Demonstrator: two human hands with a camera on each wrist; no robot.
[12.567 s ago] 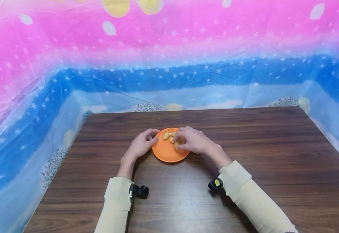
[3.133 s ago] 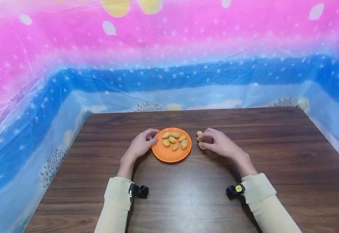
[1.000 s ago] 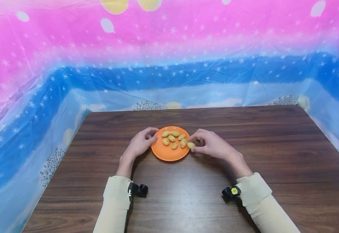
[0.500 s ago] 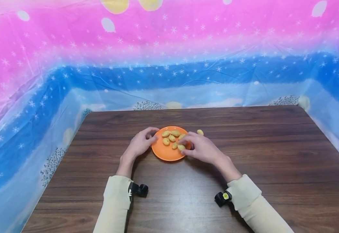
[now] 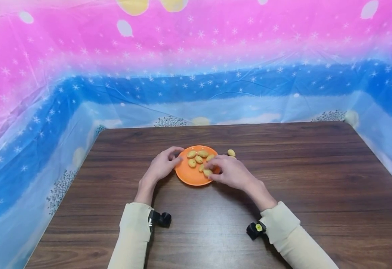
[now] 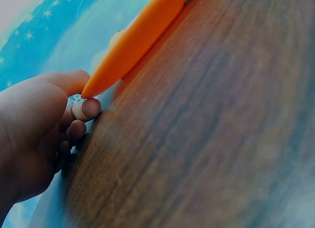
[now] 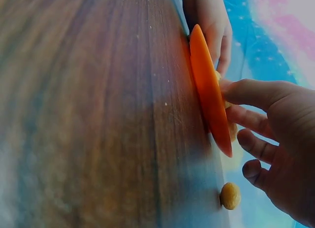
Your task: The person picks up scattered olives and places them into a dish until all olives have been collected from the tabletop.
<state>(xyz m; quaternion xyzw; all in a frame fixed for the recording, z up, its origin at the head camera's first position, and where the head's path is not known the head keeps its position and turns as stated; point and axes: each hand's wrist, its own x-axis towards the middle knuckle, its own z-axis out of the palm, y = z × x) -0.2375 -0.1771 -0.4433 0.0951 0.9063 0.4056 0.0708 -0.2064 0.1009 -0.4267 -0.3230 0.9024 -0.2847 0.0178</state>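
Note:
On the orange plate (image 5: 194, 180) lie several small potatoes (image 5: 191, 154), most of them in its far half. My left hand (image 5: 163, 164) grips the plate's left rim; in the left wrist view the thumb (image 6: 74, 80) is over the edge and a fingertip beneath it. Above the plate's right side, my right hand (image 5: 231, 172) pinches one small potato (image 5: 207, 173) between thumb and fingertips, low over the plate. In the right wrist view those fingertips are partly hidden behind the plate's rim (image 7: 209, 90).
To the right of the plate a loose small potato (image 5: 231, 152) rests on the brown wooden table (image 5: 196, 224), with part of another (image 5: 233, 157) showing behind my right hand. A pink and blue snowflake-patterned cloth (image 5: 196, 86) surrounds the table's far side and ends.
My right hand picked up a small potato from right of the plate and carried it left over the plate, then slightly nearer. The left hand stayed at the rim.

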